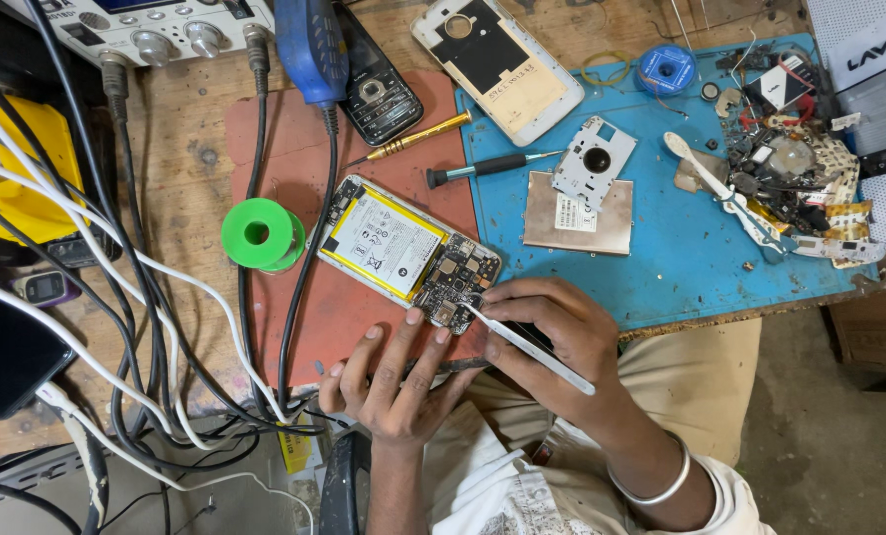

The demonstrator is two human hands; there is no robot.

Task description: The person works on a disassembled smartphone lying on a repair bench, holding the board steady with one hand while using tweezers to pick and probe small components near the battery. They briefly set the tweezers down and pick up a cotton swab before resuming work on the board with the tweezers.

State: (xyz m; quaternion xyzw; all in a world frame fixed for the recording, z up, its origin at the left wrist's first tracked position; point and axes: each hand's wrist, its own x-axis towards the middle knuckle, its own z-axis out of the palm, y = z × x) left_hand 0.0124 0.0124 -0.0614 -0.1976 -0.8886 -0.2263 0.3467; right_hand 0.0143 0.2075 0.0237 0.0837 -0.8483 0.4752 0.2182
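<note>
An opened phone (403, 253) lies tilted on a red mat (314, 317), its yellow-edged battery and bare circuit board exposed. My left hand (393, 381) rests at the mat's front edge, its fingertips touching the phone's lower corner. My right hand (557, 342) grips metal tweezers (522, 342), and their tip touches the circuit board near that corner. A metal bangle is on my right wrist.
A green solder spool (262, 234) stands left of the phone. On the blue mat (681, 248) lie a black screwdriver (488, 165), a metal plate (577, 213), a white back cover (498, 64) and a pile of parts (790, 173). Cables cross the left side.
</note>
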